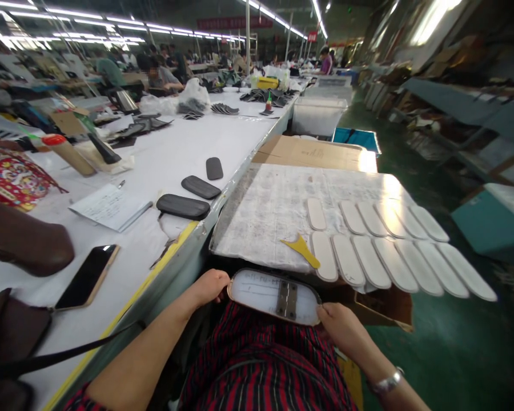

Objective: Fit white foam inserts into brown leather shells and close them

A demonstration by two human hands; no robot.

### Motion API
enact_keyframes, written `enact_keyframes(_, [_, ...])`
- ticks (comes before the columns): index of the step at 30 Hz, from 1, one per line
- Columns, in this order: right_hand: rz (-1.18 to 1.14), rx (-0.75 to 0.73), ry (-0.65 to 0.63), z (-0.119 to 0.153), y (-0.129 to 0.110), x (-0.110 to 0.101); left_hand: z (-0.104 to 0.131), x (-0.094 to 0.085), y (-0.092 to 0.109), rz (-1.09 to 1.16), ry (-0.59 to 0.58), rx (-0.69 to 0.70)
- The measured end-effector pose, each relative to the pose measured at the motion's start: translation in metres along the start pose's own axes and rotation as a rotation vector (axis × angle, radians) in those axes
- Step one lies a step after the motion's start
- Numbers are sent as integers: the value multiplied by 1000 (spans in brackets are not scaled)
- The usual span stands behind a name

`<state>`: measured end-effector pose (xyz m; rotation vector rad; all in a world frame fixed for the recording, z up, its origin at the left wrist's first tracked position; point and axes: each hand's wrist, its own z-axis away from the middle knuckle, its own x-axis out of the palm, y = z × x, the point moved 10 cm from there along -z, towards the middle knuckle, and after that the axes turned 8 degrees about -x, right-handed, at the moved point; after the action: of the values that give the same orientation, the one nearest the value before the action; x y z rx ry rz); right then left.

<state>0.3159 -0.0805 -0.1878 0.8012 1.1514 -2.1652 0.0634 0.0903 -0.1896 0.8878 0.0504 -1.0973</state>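
My left hand (209, 287) and my right hand (343, 330) grip the two ends of a long oval hinged plate (257, 294), pale with a dark rim and a metal hinge across its middle. I hold it flat over my lap, above red striped cloth. Just beyond it lies a stained white sheet (274, 211) carrying two rows of several pale oval pieces (381, 257) and a yellow scraper (302, 249).
A long white worktable (188, 148) runs on the left with three dark oval pieces (183, 206), a phone (88, 275), a paper note, brown bags and a glue bottle. Cardboard and bins stand beyond the sheet. Other people work far back. A green floor aisle lies to the right.
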Motion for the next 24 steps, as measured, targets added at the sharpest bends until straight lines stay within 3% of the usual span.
enact_keyframes(8, [92,-57,73,6,-13,-13,-13,-2,11,-212,71,175])
enact_keyframes(15, [93,-53,124,8,-17,-18,-6,0,19,-318,149,252])
enact_keyframes(21, [88,-44,125,7,-12,-22,-14,1,17,-465,48,214])
enact_keyframes(24, [78,-21,132,5,-6,-24,-9,-11,25,-575,164,209])
